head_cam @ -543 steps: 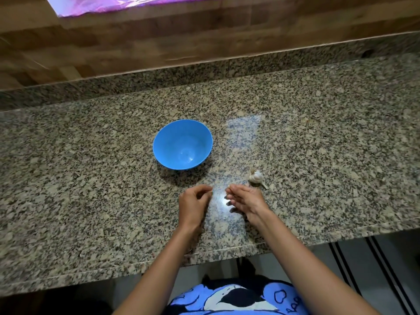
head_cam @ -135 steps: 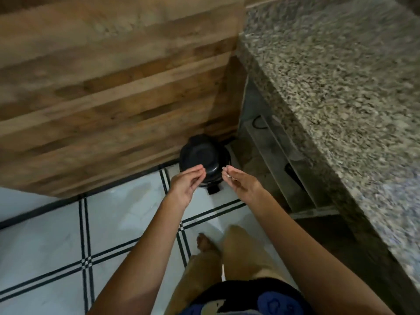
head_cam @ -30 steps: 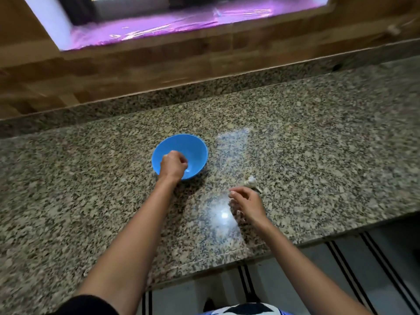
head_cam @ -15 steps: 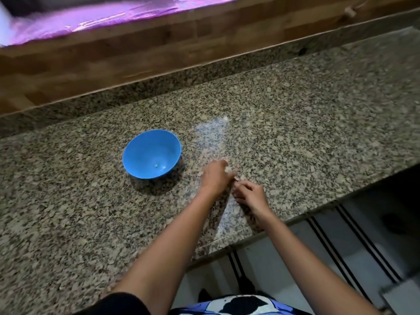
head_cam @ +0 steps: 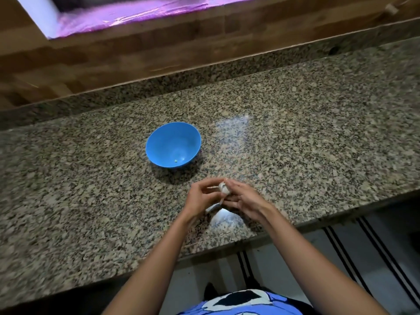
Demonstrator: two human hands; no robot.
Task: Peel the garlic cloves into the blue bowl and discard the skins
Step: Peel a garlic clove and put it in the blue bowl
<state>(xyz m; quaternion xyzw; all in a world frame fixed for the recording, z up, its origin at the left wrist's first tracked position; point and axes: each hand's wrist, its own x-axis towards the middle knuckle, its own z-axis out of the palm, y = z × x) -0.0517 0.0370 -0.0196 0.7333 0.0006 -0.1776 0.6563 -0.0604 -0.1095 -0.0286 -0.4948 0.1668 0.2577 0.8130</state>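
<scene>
Since a second ago my left hand (head_cam: 200, 198) has left the blue bowl (head_cam: 159, 142) and joined my right hand (head_cam: 246, 201). The granite counter (head_cam: 318, 133) carries the bowl, just beyond my hands. Both hands pinch the garlic bulb (head_cam: 223, 188) between curled fingers, near the counter's front edge. One small peeled clove (head_cam: 175, 160) lies in the bowl. Recommended: steady the bulb with the right, pry one clove loose with the left, and retain the skin in hand.
</scene>
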